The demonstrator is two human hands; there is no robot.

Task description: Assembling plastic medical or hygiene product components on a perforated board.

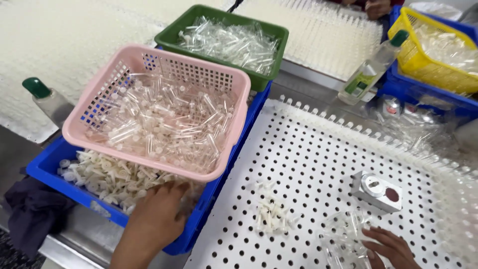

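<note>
Hands worked at a sorting bench, seen from the head camera looking down. The left hand (158, 211) reached into the blue bin (47, 169), its fingers buried among the white plastic plugs (107, 177) heaped there, under the edge of the pink basket (149, 65) that sat tilted across the bin's top. Whether the fingers had closed on any plugs could not be told, since the basket's rim and the heap hid them. The pink basket held clear plastic tubes (164, 124); behind it a green basket (259, 35) held more of the same.

The right hand (391, 246) rested on the white perforated board (318, 159), fingers loosely spread over a small cluster of clear tubes (343, 234), touching them rather than clenching them. A little pile of white plugs (271, 214) lay on the board between the two hands, and a small grey metal block (377, 190) stood just above the right hand. A row of tubes stood in the holes along the board's far edge (348, 127).

Judging by this, the step in hand was gathering a fresh handful of plugs. The next move would call for a light scoop clear of the basket's overhang, without tipping it
</note>
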